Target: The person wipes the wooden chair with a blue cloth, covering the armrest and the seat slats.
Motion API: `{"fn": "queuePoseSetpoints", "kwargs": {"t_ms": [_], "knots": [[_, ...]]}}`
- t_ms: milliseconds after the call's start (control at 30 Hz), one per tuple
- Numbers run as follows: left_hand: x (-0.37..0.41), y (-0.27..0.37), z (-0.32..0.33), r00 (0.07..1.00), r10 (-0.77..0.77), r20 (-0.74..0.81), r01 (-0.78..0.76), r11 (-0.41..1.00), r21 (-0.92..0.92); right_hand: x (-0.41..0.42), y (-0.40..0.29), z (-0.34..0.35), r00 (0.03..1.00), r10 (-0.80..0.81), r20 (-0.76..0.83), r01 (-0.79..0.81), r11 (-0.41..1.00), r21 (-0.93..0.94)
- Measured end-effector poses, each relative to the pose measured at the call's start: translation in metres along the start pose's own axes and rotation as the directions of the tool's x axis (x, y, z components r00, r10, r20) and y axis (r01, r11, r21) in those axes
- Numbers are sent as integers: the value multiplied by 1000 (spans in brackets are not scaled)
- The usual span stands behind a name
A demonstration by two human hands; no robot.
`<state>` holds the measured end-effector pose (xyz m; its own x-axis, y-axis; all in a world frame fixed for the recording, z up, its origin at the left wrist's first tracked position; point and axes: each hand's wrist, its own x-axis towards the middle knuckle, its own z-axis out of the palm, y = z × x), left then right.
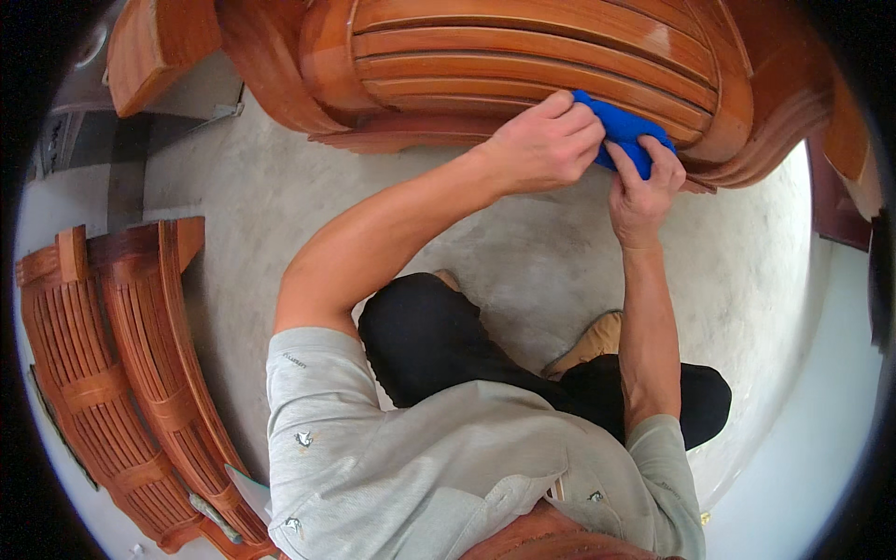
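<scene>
Both hands are at the near edge of a polished wooden slatted seat (532,64). My left hand (549,140) is curled closed on one end of a folded blue cloth (619,124). The other end is pinched between the thumb and fingers of my right hand (647,178). The cloth lies against the lowest slats near the seat's right corner. Part of it is hidden behind my fingers, so I cannot tell how firmly it presses on the wood.
A long slatted wooden settee (105,371) stands along the left side, with a greyish object (213,518) lying on it. Curved wooden arms (756,126) flank the seat ahead. Under me is a grey concrete floor (336,217); a pale wall (805,392) rises at the right.
</scene>
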<state>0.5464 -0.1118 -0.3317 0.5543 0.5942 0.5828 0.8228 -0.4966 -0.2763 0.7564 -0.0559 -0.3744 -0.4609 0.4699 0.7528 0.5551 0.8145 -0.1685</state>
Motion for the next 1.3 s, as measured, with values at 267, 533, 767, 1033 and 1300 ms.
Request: {"fn": "queuePoseSetpoints", "kwargs": {"t_ms": [267,533,767,1033,1300], "knots": [[-94,-41,-54,987,-158,4,158,987,37,35,-82,43,980,-186,69,186,982,3],[-182,-74,-77,960,-280,-8,279,951,131,62,-152,84,939,-327,104,308,936,169],[-198,-66,-69,933,-360,-22,359,922,144,62,-157,99,886,-448,122,433,892,131],[-150,-39,-36,947,-322,-1,322,944,77,50,-93,71,858,-497,127,488,868,92],[-70,-6,-17,971,-232,57,234,971,-39,30,-22,15,927,-343,152,333,939,92]]}}
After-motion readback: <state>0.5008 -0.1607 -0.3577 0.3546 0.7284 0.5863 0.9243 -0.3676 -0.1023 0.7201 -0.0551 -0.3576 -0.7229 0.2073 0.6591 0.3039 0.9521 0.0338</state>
